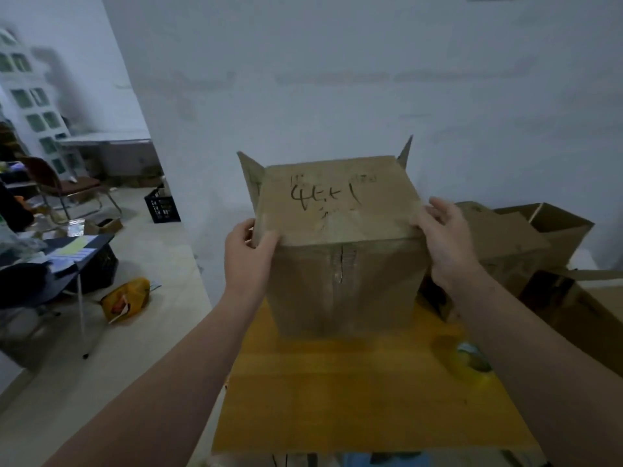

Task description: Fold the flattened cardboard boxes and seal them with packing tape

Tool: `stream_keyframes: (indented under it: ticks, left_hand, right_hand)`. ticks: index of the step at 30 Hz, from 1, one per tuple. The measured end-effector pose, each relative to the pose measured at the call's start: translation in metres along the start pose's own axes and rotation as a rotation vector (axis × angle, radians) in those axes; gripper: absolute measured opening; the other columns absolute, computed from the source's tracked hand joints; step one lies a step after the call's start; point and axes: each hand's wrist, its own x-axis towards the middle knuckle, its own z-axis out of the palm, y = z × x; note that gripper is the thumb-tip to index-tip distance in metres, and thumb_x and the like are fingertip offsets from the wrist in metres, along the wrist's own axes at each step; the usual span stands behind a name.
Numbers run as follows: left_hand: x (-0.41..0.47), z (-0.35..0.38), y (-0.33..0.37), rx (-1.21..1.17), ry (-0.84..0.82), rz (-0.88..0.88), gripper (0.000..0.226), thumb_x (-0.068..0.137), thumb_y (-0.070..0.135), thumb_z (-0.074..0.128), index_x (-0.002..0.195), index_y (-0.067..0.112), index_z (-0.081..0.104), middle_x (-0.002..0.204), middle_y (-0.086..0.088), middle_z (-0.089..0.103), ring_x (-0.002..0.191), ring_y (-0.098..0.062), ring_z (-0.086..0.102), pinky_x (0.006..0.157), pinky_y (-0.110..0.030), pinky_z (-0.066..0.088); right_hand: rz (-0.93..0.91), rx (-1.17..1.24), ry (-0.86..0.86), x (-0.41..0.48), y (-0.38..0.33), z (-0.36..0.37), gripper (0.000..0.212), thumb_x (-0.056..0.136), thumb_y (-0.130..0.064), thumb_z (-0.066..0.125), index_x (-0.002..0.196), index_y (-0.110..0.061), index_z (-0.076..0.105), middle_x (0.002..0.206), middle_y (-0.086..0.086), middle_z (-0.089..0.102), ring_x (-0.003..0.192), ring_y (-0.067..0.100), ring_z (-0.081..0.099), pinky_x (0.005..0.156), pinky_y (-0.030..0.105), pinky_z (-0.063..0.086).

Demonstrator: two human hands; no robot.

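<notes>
A brown cardboard box [347, 264] stands upright on a yellow table [337, 392]. Its near top flap, marked with black handwriting, lies folded over the top. Two side flaps stick up at the far left and far right corners. My left hand [247, 256] grips the flap's near left corner, thumb on top. My right hand [445, 241] holds the flap's near right corner, fingers lying along its edge. A roll of packing tape [472, 364] lies on the table under my right forearm, partly hidden.
Several other cardboard boxes [539, 244] are piled to the right of the table against the white wall. On the floor at left are a yellow bag [126, 299], a black crate [163, 205], a chair and a dark folding table with papers.
</notes>
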Motion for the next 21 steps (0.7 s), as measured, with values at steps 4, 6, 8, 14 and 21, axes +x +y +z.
stream_keyframes:
  ticks: [4,6,8,14,21]
  left_hand:
    - [-0.029,-0.009,-0.041,-0.017,-0.057,-0.022,0.036,0.089,0.012,0.062,0.120,0.016,0.044,0.103,0.006,0.052,0.094,-0.012,0.056,0.066,-0.016,0.049]
    - [-0.040,-0.010,-0.062,0.041,-0.092,-0.118,0.047,0.091,0.024,0.064,0.129,0.017,0.037,0.107,0.004,0.052,0.102,-0.019,0.056,0.074,-0.020,0.047]
    - [-0.044,-0.011,-0.077,0.102,-0.149,-0.234,0.077,0.088,0.042,0.063,0.147,0.024,0.017,0.127,-0.001,0.049,0.116,-0.023,0.051,0.090,-0.033,0.046]
    - [-0.053,-0.006,-0.103,0.170,-0.316,-0.193,0.087,0.076,0.069,0.057,0.149,0.044,0.017,0.151,0.007,0.036,0.137,-0.021,0.037,0.106,-0.050,0.041]
    - [-0.068,-0.005,-0.121,0.791,-0.678,-0.046,0.096,0.066,0.090,0.028,0.148,0.048,0.002,0.159,0.010,-0.006,0.145,-0.028,0.003,0.115,-0.051,0.019]
  right_hand:
    - [0.005,-0.157,-0.096,-0.022,0.041,-0.020,0.064,0.092,-0.007,0.063,0.147,-0.020,0.034,0.135,0.001,0.049,0.123,0.020,0.049,0.100,0.043,0.048]
    - [0.105,-0.288,-0.171,-0.033,0.065,-0.027,0.051,0.095,-0.017,0.060,0.142,-0.020,0.038,0.125,0.001,0.048,0.121,0.024,0.049,0.103,0.045,0.044]
    - [0.235,-0.333,-0.218,-0.041,0.085,-0.032,0.046,0.096,-0.034,0.058,0.137,-0.024,0.039,0.123,-0.002,0.046,0.122,0.025,0.047,0.108,0.047,0.039]
    - [0.250,-0.337,-0.178,-0.043,0.115,-0.021,0.087,0.095,-0.048,0.051,0.153,-0.027,-0.010,0.161,-0.001,0.010,0.145,0.026,0.021,0.115,0.050,0.028]
    - [0.316,-0.844,-0.522,-0.036,0.136,-0.004,0.068,0.095,-0.052,0.050,0.151,-0.045,0.013,0.159,-0.003,-0.016,0.146,0.033,-0.007,0.115,0.051,0.015]
